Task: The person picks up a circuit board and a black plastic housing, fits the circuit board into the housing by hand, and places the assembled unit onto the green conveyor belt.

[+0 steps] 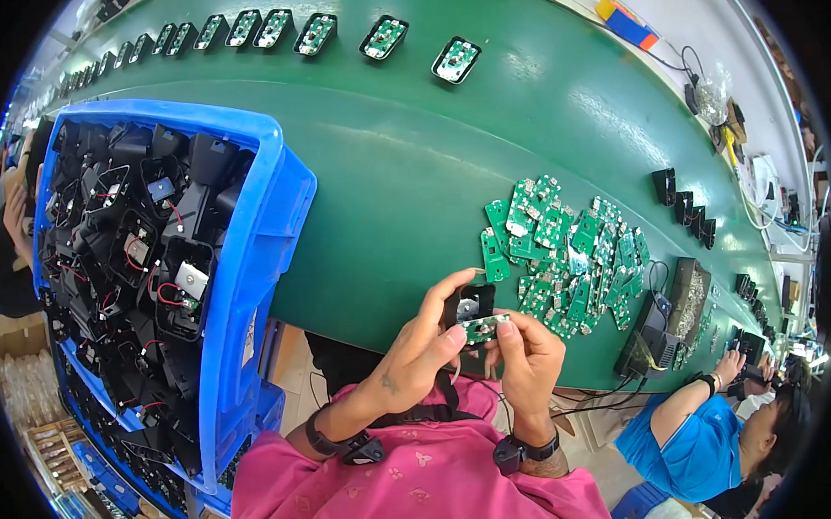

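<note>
A small green circuit board [484, 327] sits pinched between both hands just above the near edge of the green belt [419, 168], its long axis running roughly left to right and tilted slightly up toward the right; it is a thin, flat rectangle with tiny pale parts on its face. Right behind it is a black plastic housing [469, 303], boxy and open-faced, with a pale square showing inside. The left hand [426, 338] curls around the housing, thumb pressing the board's left end; the right hand [525, 350] grips the board's right end with thumb and forefinger closed on it. A heap of similar green boards [567, 256] lies just to the right, and a blue crate [250, 281] of black housings stands at the left
</note>
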`<state>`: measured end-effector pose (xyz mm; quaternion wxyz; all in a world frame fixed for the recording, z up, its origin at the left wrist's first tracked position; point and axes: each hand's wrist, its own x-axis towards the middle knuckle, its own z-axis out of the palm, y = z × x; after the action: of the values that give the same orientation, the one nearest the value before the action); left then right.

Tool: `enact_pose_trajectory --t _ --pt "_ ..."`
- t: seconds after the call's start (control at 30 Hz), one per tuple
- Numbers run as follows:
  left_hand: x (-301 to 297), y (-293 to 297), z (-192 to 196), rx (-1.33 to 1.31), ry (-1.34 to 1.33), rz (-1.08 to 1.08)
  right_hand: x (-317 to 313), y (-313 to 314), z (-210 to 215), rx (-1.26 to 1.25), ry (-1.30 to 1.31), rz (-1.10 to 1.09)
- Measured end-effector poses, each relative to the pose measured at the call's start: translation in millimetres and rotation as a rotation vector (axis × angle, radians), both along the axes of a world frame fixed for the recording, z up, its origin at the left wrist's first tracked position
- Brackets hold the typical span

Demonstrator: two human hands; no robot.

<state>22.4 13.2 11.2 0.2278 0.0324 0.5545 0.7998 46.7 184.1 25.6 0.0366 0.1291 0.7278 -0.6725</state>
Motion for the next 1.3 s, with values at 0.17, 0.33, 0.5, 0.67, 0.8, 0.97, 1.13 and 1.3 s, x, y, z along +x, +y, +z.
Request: enact_pose_trajectory --t 0.17,0.33,0.5,0.67,0.8,0.97,1.13,1.3 --pt "-1.8 -0.1 8.8 -0.069 0.014 -0.079 -1.6 -3.2 -8.3 0.246 0.139 0.018" --pt "-1.8 2.7 7.5 -0.155 -0.108 -0.056 -4.7 -5.4 2.5 0.448 0.384 -0.058" --pt "3.0 10.5 -3.7 -0.406 0.358 0.014 -10.8 -12.4 25.7 -0.230 -0.134 0.016" --pt "5.3 12.4 -2.0 -0.324 0.195 -0.026 -8.3 -12.2 17.8 -0.301 -0.124 0.077" --pt "5.2 11.4 -2.7 -0.275 0.131 -0.002 -7.1 -12.5 17.1 -0.282 -0.101 0.119" --pt "3.3 12.1 -0.5 -0.281 0.182 0.020 -6.6 -12.7 14.6 -0.310 -0.055 0.134" --pt "2.7 12.2 -1.6 -0.272 0.158 0.016 -6.9 -13.0 14.4 -0.359 -0.105 0.095" --pt "3.1 12.2 -3.7 -0.293 0.216 -0.003 -7.8 -10.9 9.6 -0.451 -0.135 0.088"
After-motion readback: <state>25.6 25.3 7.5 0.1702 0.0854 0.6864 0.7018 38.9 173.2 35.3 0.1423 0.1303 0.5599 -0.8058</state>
